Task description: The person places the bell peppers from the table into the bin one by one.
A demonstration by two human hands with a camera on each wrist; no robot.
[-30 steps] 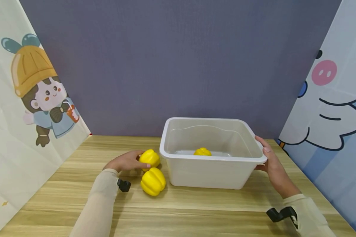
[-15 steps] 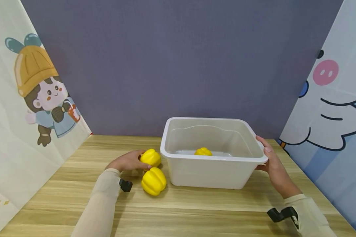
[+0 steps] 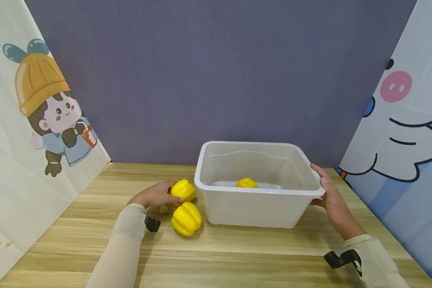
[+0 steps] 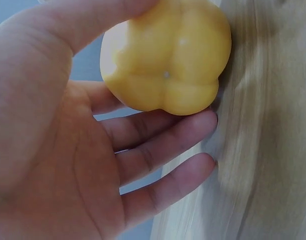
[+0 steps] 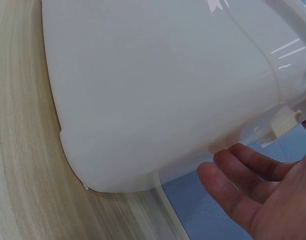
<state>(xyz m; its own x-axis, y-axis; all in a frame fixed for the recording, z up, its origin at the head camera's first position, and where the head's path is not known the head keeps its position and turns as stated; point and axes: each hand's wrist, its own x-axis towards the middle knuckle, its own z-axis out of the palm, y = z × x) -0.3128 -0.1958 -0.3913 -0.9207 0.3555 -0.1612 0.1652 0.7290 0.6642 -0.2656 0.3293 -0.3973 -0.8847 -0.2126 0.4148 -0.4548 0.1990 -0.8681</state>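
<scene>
Fingers of the left hand (image 3: 156,194) hold the rear pepper (image 3: 184,189) on the surface (image 3: 237,256) beside the bin (image 3: 251,209), so I'd raise it clear of the front pepper (image 3: 187,219), right hand (image 3: 333,203) gripping the bin.

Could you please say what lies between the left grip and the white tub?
In the head view, the yellow bell pepper that the left grip holds.

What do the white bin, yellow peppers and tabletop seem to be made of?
White bin: likely moulded plastic, slightly glossy, with highlights on its wall. Yellow peppers: smooth, evenly coloured, satin; perhaps plastic or foam imitations. Tabletop: wood or printed laminate, low sheen; streaked grain leaves it open.
</scene>
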